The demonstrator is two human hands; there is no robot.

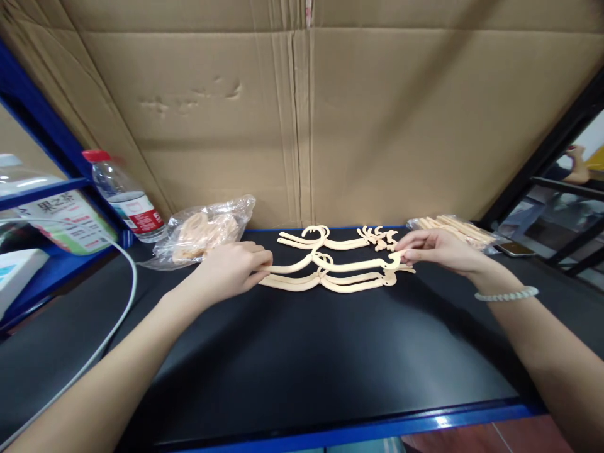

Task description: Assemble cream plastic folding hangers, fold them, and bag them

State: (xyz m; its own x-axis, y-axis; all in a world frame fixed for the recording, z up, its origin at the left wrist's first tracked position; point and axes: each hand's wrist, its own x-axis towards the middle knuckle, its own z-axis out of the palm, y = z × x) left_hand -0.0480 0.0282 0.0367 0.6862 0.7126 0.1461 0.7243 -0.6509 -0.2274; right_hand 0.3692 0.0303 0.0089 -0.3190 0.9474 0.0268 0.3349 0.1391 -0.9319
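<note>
A cream plastic hanger (330, 263) is held level just above the black table (292, 352). My left hand (233, 267) pinches its left end and my right hand (436, 248) pinches its right end. Directly under it lie one or two more cream hangers (330, 283), stacked flat. Another cream hanger (325, 240) lies farther back, with small cream clip pieces (380, 237) beside its right end.
A clear plastic bag of cream parts (207, 236) sits at the back left, next to a water bottle (125, 195). A bag of cream sticks (453, 229) and a phone (514, 249) lie at the back right. A white cable (113, 327) crosses the left. Cardboard (302, 126) forms the back wall.
</note>
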